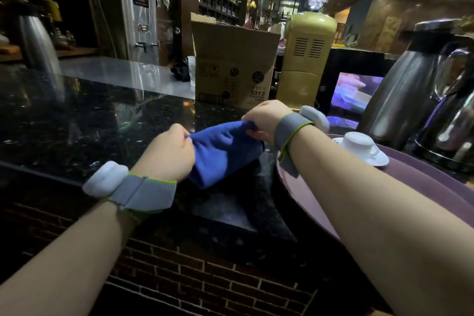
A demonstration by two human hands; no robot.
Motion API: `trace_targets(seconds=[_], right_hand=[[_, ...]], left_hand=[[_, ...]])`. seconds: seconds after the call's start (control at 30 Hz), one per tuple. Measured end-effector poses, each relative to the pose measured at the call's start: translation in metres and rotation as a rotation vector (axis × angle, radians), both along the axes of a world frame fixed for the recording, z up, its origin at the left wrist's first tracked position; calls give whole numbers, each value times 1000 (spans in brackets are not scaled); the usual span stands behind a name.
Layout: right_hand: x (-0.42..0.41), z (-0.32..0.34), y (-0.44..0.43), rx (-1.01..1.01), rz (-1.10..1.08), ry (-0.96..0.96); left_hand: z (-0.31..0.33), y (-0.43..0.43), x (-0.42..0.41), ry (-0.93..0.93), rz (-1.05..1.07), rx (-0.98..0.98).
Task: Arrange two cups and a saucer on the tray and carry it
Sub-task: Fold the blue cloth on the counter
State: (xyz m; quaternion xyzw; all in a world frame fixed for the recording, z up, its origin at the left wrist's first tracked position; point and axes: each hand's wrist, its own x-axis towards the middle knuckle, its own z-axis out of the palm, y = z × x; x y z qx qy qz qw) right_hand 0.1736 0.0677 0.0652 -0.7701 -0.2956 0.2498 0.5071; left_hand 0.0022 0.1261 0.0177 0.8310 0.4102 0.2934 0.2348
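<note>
A blue cloth (223, 152) hangs over the dark stone counter, gripped at its top edge by both hands. My left hand (168, 152) pinches its left corner and my right hand (264, 119) pinches its right corner. To the right lies a round purple tray (302, 192), partly hidden under my right forearm. On the tray's far side a white cup (357, 143) sits upside down on a white saucer (378, 160). I see no second cup.
A cardboard box (233, 67) and a gold appliance (305, 59) stand behind the cloth. Steel thermos jugs (405, 90) crowd the right edge beside the tray, and another jug (38, 49) is far left. The counter's front edge (230, 228) drops to brick.
</note>
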Motion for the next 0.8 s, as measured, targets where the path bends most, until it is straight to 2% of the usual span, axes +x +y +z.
trace_targets(seconds=[0.07,0.17,0.27,0.33,0.4,0.5,0.57,0.7,0.8], right_hand=[[-1,-12,15,-16,1,32],[2,-23,24,-73,10,-41],[13,-21,17,-163,53,-276],[16,-16,10,-252,84,-456],[10,-16,5,-368,132,-523],[0,-20,4,-505,198,-558],[-5,-18,3,-554,208,-600],[-6,-8,-1,-602,86,-577],[-10,-9,-5,-538,37,-489]], left_hand=[[-6,11,4,162,47,39],[-14,17,6,318,100,103],[-15,12,5,323,136,201],[-15,9,5,296,123,179],[-14,9,5,301,88,140],[-15,14,7,356,15,130],[-13,19,10,326,-27,130],[1,39,28,288,-92,224],[9,52,44,292,-127,328]])
